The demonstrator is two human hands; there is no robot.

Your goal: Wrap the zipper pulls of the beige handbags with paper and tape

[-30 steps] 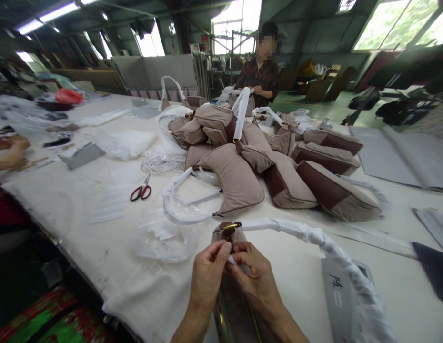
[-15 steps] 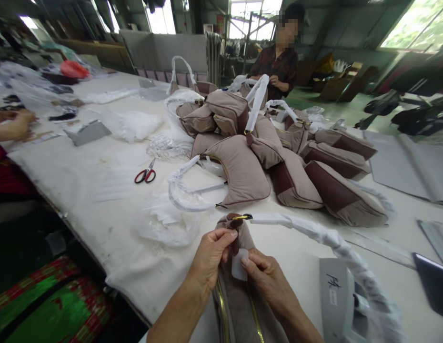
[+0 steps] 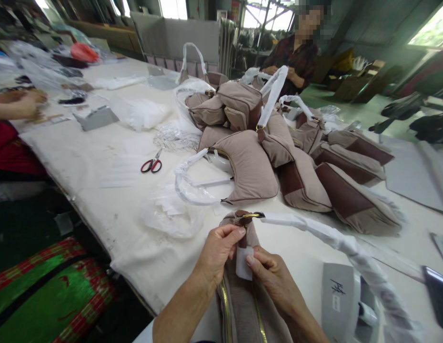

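Observation:
Below the centre lies a taupe handbag with two gold zips running toward me. My left hand is closed in a pinch at the top of its brown zipper pull. Between thumb and fingers, my right hand grips a small white wrapping piece over the pull's lower part; whether it is paper or foam I cannot tell. The bag's strap, wrapped in white, runs from a gold ring off to the right.
More taupe handbags are piled ahead. Red-handled scissors and clear plastic lie to the left. At the right stand a grey dispenser-like object and a dark flat device. One co-worker stands beyond the pile; another's hand is far left.
The view has shifted, so the scene sits slightly farther right. My hands keep hold of the pull and the white piece, which now sits straighter over it.

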